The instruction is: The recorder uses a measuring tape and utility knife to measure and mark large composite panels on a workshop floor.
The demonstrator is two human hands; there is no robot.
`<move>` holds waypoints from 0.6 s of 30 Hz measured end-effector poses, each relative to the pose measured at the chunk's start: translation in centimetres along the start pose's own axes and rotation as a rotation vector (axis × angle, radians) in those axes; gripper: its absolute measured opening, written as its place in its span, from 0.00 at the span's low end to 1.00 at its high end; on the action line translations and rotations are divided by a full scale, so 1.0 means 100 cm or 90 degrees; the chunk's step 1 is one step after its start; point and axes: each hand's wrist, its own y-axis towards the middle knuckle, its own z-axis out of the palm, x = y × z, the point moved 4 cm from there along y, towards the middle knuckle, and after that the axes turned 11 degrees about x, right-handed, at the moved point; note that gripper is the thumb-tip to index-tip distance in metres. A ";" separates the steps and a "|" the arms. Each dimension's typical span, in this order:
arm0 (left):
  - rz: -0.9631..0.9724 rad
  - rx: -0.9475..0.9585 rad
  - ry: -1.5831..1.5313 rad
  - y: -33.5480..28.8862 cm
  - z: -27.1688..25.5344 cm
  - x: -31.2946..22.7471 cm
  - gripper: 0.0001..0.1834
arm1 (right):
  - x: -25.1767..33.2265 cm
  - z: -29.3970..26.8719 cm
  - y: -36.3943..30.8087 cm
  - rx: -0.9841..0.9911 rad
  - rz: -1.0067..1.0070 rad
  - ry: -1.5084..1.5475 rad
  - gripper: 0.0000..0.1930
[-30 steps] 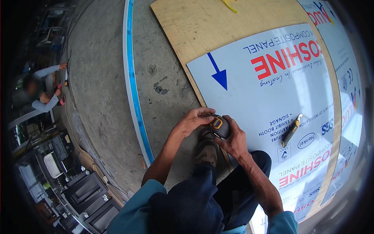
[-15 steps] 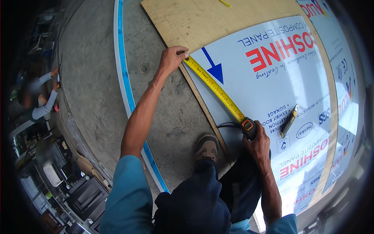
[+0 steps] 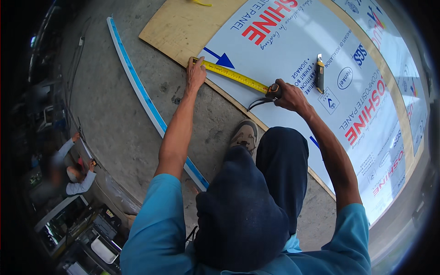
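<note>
Tape of yellow metal [image 3: 236, 78] lies drawn out over white sheet panel [image 3: 270, 64], left grip [image 3: 196, 74] pinching its end, right grip [image 3: 289, 97] clamped on its black case [image 3: 274, 91], yellow-black knife [image 3: 320, 77] unheld

"How is the printed panel [image 3: 284, 57] looking?"

"Its face is shining smooth and glossy; the wooden board [image 3: 176, 25] beneath is looking matt."

"And how is the tape measure [image 3: 247, 82] appearing?"

"Its blade [image 3: 229, 74] is looking smooth, while its case [image 3: 274, 91] is resembling plastic."

"What is the floor [image 3: 103, 96] showing?"

"It is looking rough, like concrete; the trousers [image 3: 243, 206] are showing matt cloth."
</note>
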 end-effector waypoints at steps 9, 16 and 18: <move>0.186 0.111 0.198 -0.097 0.057 -0.070 0.24 | 0.002 0.125 -0.124 -0.218 0.132 0.020 0.25; 0.380 0.200 0.219 -0.152 0.081 -0.118 0.28 | -0.112 0.162 -0.290 -0.267 0.271 0.015 0.28; 0.419 0.206 0.255 -0.155 0.075 -0.126 0.30 | -0.146 0.166 -0.340 -0.259 0.328 0.013 0.29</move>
